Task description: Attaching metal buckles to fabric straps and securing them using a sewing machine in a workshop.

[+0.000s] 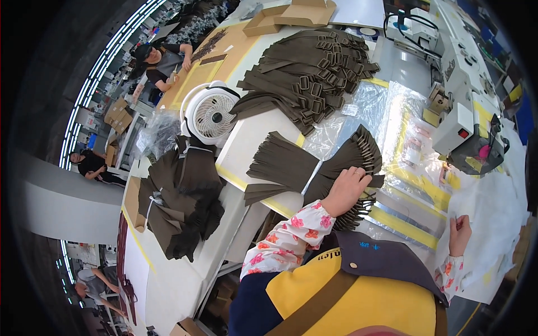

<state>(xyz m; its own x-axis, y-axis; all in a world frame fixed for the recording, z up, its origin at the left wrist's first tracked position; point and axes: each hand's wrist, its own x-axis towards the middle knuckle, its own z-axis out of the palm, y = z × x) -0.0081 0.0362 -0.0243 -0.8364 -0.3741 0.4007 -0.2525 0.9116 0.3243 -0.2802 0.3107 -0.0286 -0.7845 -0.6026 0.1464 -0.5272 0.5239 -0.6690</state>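
Note:
My left hand (348, 191) rests on a bundle of dark olive straps (286, 165), its fingers curled over the straps near their fanned right end. A white tie (311, 178) cinches this bundle at its middle, and small metal-looking pieces line the right edge. Off to the right, my right hand (459, 236) is held over white sheeting (487, 218), fingers drawn together; whether anything is between them is hidden. Beyond the bundle lies a large heap of similar straps with buckles (319, 78).
A white fan (213, 113) stands left of the heap. Tied dark straps (182, 196) lie at the left table edge. A sewing-type machine (462, 131) occupies the right side. Clear plastic (400, 120) and yellow tape cover the worktop. A person (159, 64) works across the table.

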